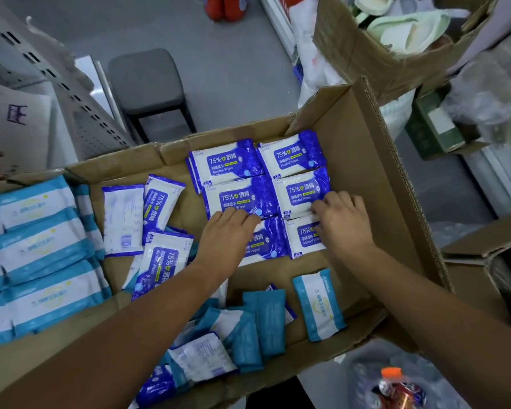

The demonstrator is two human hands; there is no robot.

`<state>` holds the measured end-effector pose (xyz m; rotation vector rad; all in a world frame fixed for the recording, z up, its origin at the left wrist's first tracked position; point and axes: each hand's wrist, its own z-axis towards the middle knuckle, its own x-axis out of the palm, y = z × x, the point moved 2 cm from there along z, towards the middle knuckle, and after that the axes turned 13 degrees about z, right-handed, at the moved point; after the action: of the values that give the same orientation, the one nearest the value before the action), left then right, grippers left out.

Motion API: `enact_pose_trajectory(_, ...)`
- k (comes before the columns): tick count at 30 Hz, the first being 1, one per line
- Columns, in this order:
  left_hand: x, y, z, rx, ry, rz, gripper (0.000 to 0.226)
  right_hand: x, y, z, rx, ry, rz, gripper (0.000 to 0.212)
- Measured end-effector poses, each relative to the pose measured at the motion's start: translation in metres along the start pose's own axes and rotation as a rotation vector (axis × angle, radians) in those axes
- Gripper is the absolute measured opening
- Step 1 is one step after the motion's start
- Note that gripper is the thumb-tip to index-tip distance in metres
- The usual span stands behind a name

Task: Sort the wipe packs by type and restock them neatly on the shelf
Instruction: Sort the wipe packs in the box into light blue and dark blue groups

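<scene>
An open cardboard box (363,160) is viewed from above, with 2 kinds of wipe packs inside. 6 dark-blue alcohol wipe packs (230,163) are laid face up in a grid of 2 columns and 3 rows against the far right part of the box floor, edges touching. The left hand (227,228) is laid on the nearest pack of the left column, its fingers extended and close together, the tips reaching the seam with the middle pack. The right hand (341,222) is placed over the right column, its fingers bent down at the seam between the middle and nearest packs; whether a pack is pinched cannot be told. Light-blue wipe packs (36,255) are stacked in rows at the left end of the box. Loose dark-blue packs (163,261) are scattered between the 2 groups, 1 of them turned back side up (123,219). A single light-blue pack (317,305) lies apart near the front wall, beside a mixed heap (248,335). A grey stool (148,81) is seen on the floor beyond the box, and a perforated shelf panel (27,54) at the upper left.
</scene>
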<state>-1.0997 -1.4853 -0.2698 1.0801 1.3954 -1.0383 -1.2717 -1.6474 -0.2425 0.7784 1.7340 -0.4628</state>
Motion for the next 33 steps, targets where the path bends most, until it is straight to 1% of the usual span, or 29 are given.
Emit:
enact_pose_trajectory(2, -0.007, -0.004, 0.002, -0.021, -0.008, -0.069, 0.040, -0.012, 0.006, -0.004, 0.050, -0.004, 0.028, 0.028)
enact_pose_trajectory(3, -0.012, -0.007, 0.001, 0.000, 0.012, -0.117, 0.035, -0.020, 0.010, -0.007, 0.110, 0.041, 0.072, 0.029)
enact_pose_trajectory(4, -0.018, -0.011, -0.003, 0.051, 0.055, -0.176, 0.029, -0.026, 0.012, -0.013, 0.183, 0.119, 0.132, 0.029)
enact_pose_trajectory(6, -0.027, -0.023, -0.016, 0.189, 0.221, -0.279, 0.022, -0.028, 0.017, -0.029, 0.283, 0.329, 0.182, 0.034)
enact_pose_trajectory(8, -0.029, -0.038, -0.032, 0.308, 0.332, -0.294, 0.026, -0.019, 0.021, -0.051, 0.287, 0.489, 0.160, 0.043)
enact_pose_trajectory(9, -0.029, -0.048, -0.040, 0.390, 0.331, -0.282, 0.029, -0.011, 0.022, -0.063, 0.289, 0.540, 0.165, 0.050)
enact_pose_trajectory(10, -0.028, -0.060, -0.048, 0.501, 0.313, -0.251, 0.030, -0.003, 0.023, -0.074, 0.306, 0.576, 0.189, 0.060)
enact_pose_trajectory(12, -0.019, -0.082, -0.064, 0.724, 0.361, -0.033, 0.027, 0.012, 0.025, -0.091, 0.368, 0.605, 0.243, 0.086)
enact_pose_trajectory(13, -0.014, -0.089, -0.068, 0.798, 0.385, 0.096, 0.022, 0.017, 0.025, -0.097, 0.393, 0.599, 0.247, 0.096)
enact_pose_trajectory(14, -0.012, -0.093, -0.069, 0.819, 0.393, 0.184, 0.016, 0.022, 0.025, -0.100, 0.408, 0.582, 0.249, 0.101)
enact_pose_trajectory(16, -0.011, -0.099, -0.070, 0.849, 0.389, 0.329, 0.008, 0.029, 0.023, -0.106, 0.454, 0.553, 0.284, 0.100)
enact_pose_trajectory(18, -0.021, -0.099, -0.062, 0.864, 0.376, 0.393, 0.011, 0.031, 0.017, -0.108, 0.512, 0.536, 0.398, 0.092)
enact_pose_trajectory(20, -0.032, -0.089, -0.050, 0.791, 0.378, 0.315, 0.016, 0.028, 0.010, -0.107, 0.530, 0.504, 0.554, 0.072)
enact_pose_trajectory(21, -0.042, -0.079, -0.045, 0.716, 0.413, 0.235, 0.019, 0.025, 0.006, -0.104, 0.531, 0.476, 0.636, 0.059)
enact_pose_trajectory(23, -0.063, -0.055, -0.039, 0.508, 0.422, -0.060, 0.023, 0.014, -0.002, -0.099, 0.546, 0.410, 0.807, 0.036)
enact_pose_trajectory(25, -0.075, -0.023, -0.038, 0.292, 0.457, -0.405, 0.019, 0.001, -0.006, -0.092, 0.566, 0.365, 1.001, 0.021)
enact_pose_trajectory(27, -0.079, 0.005, -0.042, 0.140, 0.539, -0.695, 0.024, -0.011, -0.004, -0.083, 0.575, 0.354, 1.183, 0.019)
enact_pose_trajectory(29, -0.080, 0.026, -0.045, -0.046, 0.584, -1.031, 0.020, -0.021, 0.004, -0.072, 0.552, 0.351, 1.314, 0.026)
enact_pose_trajectory(30, -0.080, 0.034, -0.048, -0.149, 0.608, -1.172, 0.023, -0.025, 0.010, -0.066, 0.532, 0.359, 1.363, 0.029)
enact_pose_trajectory(32, -0.074, 0.046, -0.055, -0.322, 0.654, -1.345, 0.037, -0.032, 0.024, -0.054, 0.494, 0.395, 1.415, 0.029)
enact_pose_trajectory(33, -0.072, 0.051, -0.059, -0.376, 0.658, -1.410, 0.043, -0.035, 0.031, -0.048, 0.475, 0.415, 1.430, 0.028)
